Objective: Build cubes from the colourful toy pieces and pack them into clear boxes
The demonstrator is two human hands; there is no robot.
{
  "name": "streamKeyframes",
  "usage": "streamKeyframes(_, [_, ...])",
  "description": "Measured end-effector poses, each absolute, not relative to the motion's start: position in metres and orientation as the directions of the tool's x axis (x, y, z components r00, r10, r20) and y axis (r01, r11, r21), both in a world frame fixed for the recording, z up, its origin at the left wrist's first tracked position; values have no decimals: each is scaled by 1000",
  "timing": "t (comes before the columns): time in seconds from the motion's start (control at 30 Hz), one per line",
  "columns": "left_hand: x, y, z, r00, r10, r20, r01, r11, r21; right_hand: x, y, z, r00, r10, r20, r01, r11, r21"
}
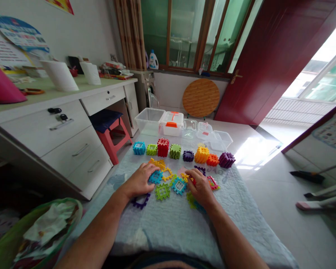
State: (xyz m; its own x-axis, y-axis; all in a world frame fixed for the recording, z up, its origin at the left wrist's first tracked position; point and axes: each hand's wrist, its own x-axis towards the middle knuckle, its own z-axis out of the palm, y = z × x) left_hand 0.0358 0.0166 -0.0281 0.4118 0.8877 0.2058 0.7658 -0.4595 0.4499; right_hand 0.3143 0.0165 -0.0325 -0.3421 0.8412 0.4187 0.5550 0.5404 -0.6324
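Loose plastic interlocking tiles lie between my hands on a cloth-covered table. My left hand has its fingers and thumb curled round a blue tile. Beneath its wrist lies a dark purple frame tile. My right hand is bent over several pieces, its fingertips closed at a yellow tile; a bit of red shows under the fingers. Between the hands are a green tile, a blue tile with a white window and a yellow frame. A pink-red tile lies right of my right hand.
Behind the loose tiles stands a row of colour-sorted stacks, including red, orange-yellow and purple. Farther back are a clear bin, a lidded box and smaller clear containers. A pink stool stands left.
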Motion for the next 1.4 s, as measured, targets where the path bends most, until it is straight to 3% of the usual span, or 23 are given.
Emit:
streamKeyframes(0.33, [44, 17, -4, 451, 889, 82, 852, -456, 257, 316, 18, -31, -289, 851, 438, 552, 522, -650])
streamKeyframes(0.53, [79, 9, 20, 559, 818, 137, 767, -573, 290, 319, 20, -30, -223, 865, 450, 560, 491, -667])
streamKeyframes(0.7, [117, 13, 15, 658, 747, 91, 701, -652, 287, 321, 21, -31, -189, 866, 463, 571, 480, -666])
streamKeyframes(1.4, [134, 31, 14, 716, 686, -129, 698, -702, 140, 320, 18, -27, -182, 869, 460, 584, 472, -660])
